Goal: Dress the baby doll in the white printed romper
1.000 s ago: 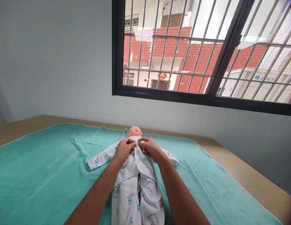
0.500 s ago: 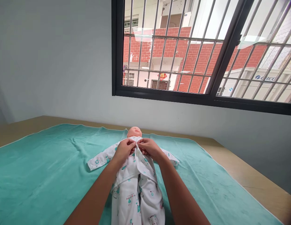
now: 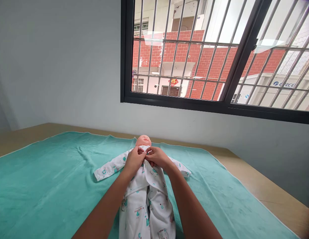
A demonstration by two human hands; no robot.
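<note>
A baby doll (image 3: 144, 140) lies on its back, dressed in a white printed baby shirt (image 3: 154, 177) and matching trousers (image 3: 160, 212). Both sleeves stretch out to the sides. At the upper chest, just under the collar, my left hand (image 3: 135, 160) pinches the shirt's front edge. My right hand (image 3: 156, 156) grips the other side of the opening, its fingertips against those of the left. Below the hands the front flaps hang apart towards the hem. Whatever fastener lies between the fingertips is hidden.
A green cloth (image 3: 57, 182) with some wrinkles spreads under the doll. It covers much of a wooden tabletop (image 3: 264, 179), whose edges show at the sides and back. Behind stands a pale wall (image 3: 69, 66) with a dark-framed barred window (image 3: 174, 101).
My fingertips have drawn closer together at the shirt's chest. The whole view has shifted slightly; the doll and cloth lie as before.
</note>
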